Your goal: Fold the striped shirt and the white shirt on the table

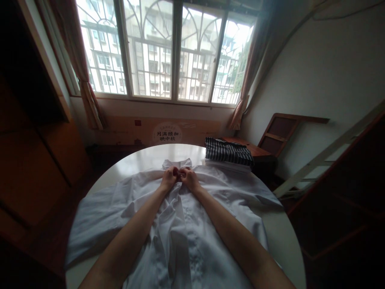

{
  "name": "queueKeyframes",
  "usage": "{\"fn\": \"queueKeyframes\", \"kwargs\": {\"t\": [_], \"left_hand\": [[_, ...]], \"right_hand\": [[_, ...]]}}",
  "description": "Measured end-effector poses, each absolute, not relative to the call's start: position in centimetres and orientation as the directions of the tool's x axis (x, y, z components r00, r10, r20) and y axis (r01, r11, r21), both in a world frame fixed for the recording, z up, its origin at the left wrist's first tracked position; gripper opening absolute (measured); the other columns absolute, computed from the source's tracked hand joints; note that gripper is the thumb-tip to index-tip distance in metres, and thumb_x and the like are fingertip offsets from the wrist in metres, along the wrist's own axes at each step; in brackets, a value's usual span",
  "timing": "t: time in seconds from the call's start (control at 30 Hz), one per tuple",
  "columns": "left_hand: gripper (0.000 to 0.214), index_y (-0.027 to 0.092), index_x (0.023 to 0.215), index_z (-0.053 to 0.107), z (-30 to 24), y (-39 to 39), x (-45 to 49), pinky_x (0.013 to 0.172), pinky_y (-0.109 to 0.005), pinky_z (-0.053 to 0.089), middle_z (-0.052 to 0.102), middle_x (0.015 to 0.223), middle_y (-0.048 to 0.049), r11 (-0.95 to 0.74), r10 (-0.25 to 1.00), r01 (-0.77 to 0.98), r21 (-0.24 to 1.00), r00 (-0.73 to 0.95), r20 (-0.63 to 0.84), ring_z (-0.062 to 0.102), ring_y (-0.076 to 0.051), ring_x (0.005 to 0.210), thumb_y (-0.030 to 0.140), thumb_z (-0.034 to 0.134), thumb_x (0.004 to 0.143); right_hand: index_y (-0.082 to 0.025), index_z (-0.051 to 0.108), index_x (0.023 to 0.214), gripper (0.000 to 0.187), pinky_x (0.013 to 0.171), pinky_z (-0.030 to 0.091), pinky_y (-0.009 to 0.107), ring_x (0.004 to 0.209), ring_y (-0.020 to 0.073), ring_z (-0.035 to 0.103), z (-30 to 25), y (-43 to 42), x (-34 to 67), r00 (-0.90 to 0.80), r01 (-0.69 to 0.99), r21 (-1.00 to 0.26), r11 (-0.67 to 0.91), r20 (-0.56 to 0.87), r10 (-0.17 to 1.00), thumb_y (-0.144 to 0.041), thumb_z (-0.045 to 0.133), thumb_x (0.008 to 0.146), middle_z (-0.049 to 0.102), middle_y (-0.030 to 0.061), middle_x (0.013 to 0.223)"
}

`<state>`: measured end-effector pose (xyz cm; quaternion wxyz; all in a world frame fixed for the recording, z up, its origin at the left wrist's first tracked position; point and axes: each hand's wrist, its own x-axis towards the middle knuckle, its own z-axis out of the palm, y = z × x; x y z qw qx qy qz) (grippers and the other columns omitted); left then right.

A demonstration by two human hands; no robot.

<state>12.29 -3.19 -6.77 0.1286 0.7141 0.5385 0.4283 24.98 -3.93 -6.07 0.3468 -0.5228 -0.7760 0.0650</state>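
Note:
A white long-sleeved shirt (207, 241) lies spread front side up, its collar (177, 162) toward the window and its sleeves out to both sides. Just below the collar, my left hand (170, 178) pinches the front edge of the shirt. Close against it, my right hand (189, 178) is closed on the other front edge at the same spot. The fingertips of both hands meet there, and whatever small part lies between them is hidden. Creases run down the cloth from my hands, mostly on the left half.
The shirt covers much of a round white table (132, 158). At its back right sits a folded black-and-white striped garment (228, 151) on folded white cloth (240, 166). Behind the table are a wooden chair (279, 130), a printed cardboard panel (129, 130) and a barred window (150, 60).

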Motion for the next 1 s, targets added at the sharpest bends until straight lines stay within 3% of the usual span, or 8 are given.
{"fn": "queueKeyframes", "kwargs": {"t": [0.5,1.0], "left_hand": [[0.022,0.014,0.082,0.062,-6.7,-3.4,12.3,0.065,-0.024,0.045,0.067,0.078,-0.0042,-0.430,0.880,0.561,0.707,0.084,0.467,0.059,-0.013,0.068,0.006,0.054,0.063],[0.023,0.015,0.082,0.063,-6.6,-3.5,12.9,0.067,-0.024,0.045,0.066,0.077,-0.0035,-0.479,0.855,0.532,0.698,0.103,0.508,0.059,-0.013,0.070,0.007,0.048,0.067]], "right_hand": [[-0.016,0.061,0.086,0.014,0.068,0.041,0.022,0.079,0.0154,0.059,-5.8,-4.4,24.9,-0.187,0.817,-0.413,0.401,0.469,0.863,-0.015,0.057,0.073,0.063,0.0065,0.091],[-0.016,0.059,0.089,0.013,0.065,0.038,0.021,0.076,0.0150,0.058,-5.2,-5.2,24.9,-0.274,0.858,-0.265,0.441,0.490,0.827,-0.018,0.052,0.078,0.063,0.0054,0.086]]}}
